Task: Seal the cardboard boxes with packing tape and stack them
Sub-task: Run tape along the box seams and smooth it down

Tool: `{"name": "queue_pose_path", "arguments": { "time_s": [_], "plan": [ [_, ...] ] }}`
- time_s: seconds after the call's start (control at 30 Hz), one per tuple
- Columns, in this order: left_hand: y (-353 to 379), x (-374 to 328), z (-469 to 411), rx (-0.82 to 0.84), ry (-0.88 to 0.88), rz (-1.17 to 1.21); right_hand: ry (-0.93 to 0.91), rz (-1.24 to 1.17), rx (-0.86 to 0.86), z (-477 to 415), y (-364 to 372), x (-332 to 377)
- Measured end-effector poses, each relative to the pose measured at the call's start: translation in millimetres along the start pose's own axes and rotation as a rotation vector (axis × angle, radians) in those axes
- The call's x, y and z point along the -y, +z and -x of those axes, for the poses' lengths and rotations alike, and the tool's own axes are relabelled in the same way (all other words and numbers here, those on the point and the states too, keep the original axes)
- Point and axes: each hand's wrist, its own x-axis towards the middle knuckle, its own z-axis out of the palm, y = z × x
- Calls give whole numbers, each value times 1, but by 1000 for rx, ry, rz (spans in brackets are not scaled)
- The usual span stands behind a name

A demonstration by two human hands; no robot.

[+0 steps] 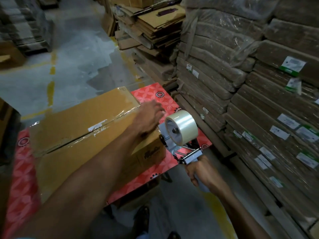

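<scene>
My left hand (149,116) presses straight fingers on the brown cardboard box (82,133), its seam glossy with tape, on the red table (156,98). Just beside those fingers, my right hand (201,171) grasps the tape dispenser (179,135).

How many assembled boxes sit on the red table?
1: the cardboard box on the red table, left hand resting on its right end. More may lie outside the frame.

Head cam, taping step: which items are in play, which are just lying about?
In use:
brown cardboard box
metal tape dispenser with clear tape roll
left hand on the box
right hand gripping the dispenser handle

Lying about:
plastic-wrapped stacks of flat cardboard
loose pile of flattened cartons
</scene>
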Motion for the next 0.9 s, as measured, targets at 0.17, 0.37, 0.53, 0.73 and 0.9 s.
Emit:
{"name": "queue_pose_path", "arguments": {
  "time_s": [0.17, 0.37, 0.53, 0.73, 0.9],
  "plan": [
    [16, 5, 25, 201, 192, -187, -45, -26, -19, 5, 1, 0],
    [4, -12, 25, 244, 156, -201, -31, -145, 7, 24, 0, -10],
    [-1, -13, 27, 262, 144, -171, -1, -148, 11, 24, 4, -22],
    [5, -10, 30, 217, 169, -51, -52, -8, 55, 2, 10, -34],
    [8, -7, 29, 211, 133, 19, 35, -237, 68, -2, 28, -25]
  ]
}}
